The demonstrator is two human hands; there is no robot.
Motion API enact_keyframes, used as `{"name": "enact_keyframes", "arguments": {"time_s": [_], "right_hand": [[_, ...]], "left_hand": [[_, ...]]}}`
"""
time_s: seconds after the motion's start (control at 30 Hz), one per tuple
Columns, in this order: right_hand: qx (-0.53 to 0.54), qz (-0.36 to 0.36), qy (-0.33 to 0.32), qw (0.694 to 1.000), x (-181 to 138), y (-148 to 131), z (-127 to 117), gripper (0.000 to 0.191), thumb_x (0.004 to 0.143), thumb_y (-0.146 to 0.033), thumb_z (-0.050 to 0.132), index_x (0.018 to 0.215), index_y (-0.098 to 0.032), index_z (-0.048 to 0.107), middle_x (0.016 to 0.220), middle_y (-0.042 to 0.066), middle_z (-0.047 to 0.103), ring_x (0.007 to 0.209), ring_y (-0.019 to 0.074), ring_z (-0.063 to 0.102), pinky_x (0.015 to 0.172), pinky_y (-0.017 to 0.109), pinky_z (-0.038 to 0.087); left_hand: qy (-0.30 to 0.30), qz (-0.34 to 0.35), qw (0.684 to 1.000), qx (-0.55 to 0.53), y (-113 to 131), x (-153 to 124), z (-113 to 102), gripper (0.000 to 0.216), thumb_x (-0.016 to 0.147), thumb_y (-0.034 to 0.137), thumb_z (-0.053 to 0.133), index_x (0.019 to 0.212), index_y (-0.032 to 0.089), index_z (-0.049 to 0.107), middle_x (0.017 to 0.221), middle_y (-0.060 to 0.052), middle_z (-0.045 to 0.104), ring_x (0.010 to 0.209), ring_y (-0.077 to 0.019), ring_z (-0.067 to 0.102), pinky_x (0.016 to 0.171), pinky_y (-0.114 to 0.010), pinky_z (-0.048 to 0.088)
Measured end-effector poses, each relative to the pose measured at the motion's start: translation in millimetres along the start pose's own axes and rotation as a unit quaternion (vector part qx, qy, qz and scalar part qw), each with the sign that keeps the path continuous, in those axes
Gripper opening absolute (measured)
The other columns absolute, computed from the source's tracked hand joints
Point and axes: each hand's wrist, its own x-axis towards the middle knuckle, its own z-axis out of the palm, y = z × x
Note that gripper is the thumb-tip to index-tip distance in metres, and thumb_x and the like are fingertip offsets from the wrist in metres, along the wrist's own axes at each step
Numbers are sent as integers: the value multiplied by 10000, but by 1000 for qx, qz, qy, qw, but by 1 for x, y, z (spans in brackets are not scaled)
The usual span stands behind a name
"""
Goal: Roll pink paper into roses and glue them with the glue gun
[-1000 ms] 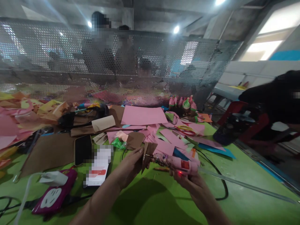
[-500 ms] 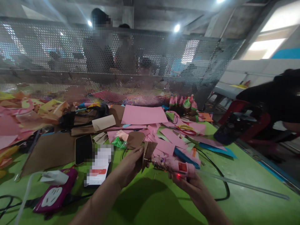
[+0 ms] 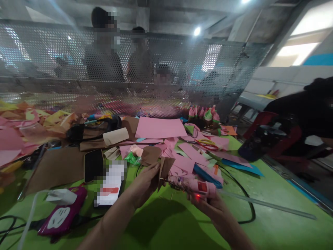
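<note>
Operator: What are my hands doing?

Observer: Your left hand [image 3: 147, 184] has its fingers pinched on a folded brown card [image 3: 165, 170], at that hand's 2 o'clock. Your right hand [image 3: 208, 203] has its fingers wrapped around a pink glue gun [image 3: 201, 187], at 4 o'clock from the card. Its nozzle points at the card; I can't tell whether they touch.

Operator: And the gun's back end?

Observer: A clear rod [image 3: 273, 205] runs out toward 3 o'clock, above the green table [image 3: 283, 187]. A small red light glows underneath.

Operator: Anything around?

Observer: Twelve o'clock from the card, a pink sheet [image 3: 161, 127]. Nine o'clock from your left hand, a lit phone [image 3: 111, 184].
</note>
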Motion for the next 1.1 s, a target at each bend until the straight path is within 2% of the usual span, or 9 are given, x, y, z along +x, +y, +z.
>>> {"name": "enact_keyframes", "arguments": {"time_s": [0.17,0.3,0.47,0.6,0.77,0.87,0.93,1.1], "right_hand": [[9,26,-2,1000,-2,7,0,437,794,-573,691,997,-192,759,849,80,720,764,231,640,687,310,544],[10,24,-19,999,-2,4,0,417,809,-552,685,1033,-208,755,903,83,733,830,244,652,739,318,547],[-6,7,9,1000,3,-3,0,426,803,-562,685,1013,-196,750,940,91,735,834,249,650,739,322,546],[-1,-12,27,1000,8,-6,-1,396,802,-562,687,925,-193,759,822,68,719,815,244,643,756,316,538],[9,-26,46,999,11,-7,-2,371,802,-545,693,929,-202,752,800,50,702,728,211,611,693,289,527],[18,-20,56,998,10,-6,-3,370,785,-562,701,849,-198,730,778,47,690,700,207,598,640,280,518],[24,-21,51,998,10,-6,-3,388,770,-583,704,789,-196,711,738,45,675,700,215,599,653,293,524],[13,-6,51,999,9,-7,-5,395,771,-580,706,844,-192,724,785,63,689,747,232,610,693,314,530]], "left_hand": [[12,-3,1000,-9,1,0,2,284,795,393,763,880,123,743,784,-46,652,695,-119,557,653,-211,432],[10,-3,1000,-10,2,0,3,298,782,410,770,887,132,745,799,-47,665,722,-127,574,670,-212,431],[18,-10,1000,16,2,-1,1,281,795,404,756,864,133,729,724,-16,611,609,-101,514,592,-222,404],[10,-9,1000,16,0,-1,0,273,793,405,757,803,136,707,664,-2,581,591,-102,511,576,-223,400],[5,-12,1000,20,-1,-1,-1,281,818,405,733,847,126,720,730,-44,656,624,-114,540,598,-230,414],[-7,-12,1000,28,-2,1,-3,284,829,409,722,859,127,724,751,-47,662,635,-113,544,603,-226,415],[-15,-10,999,32,-2,1,-4,289,830,413,721,865,126,727,749,-50,660,628,-111,542,595,-223,411],[-14,-8,999,41,-3,1,-8,323,814,431,735,944,135,741,759,-50,668,627,-113,553,585,-222,406]]}}
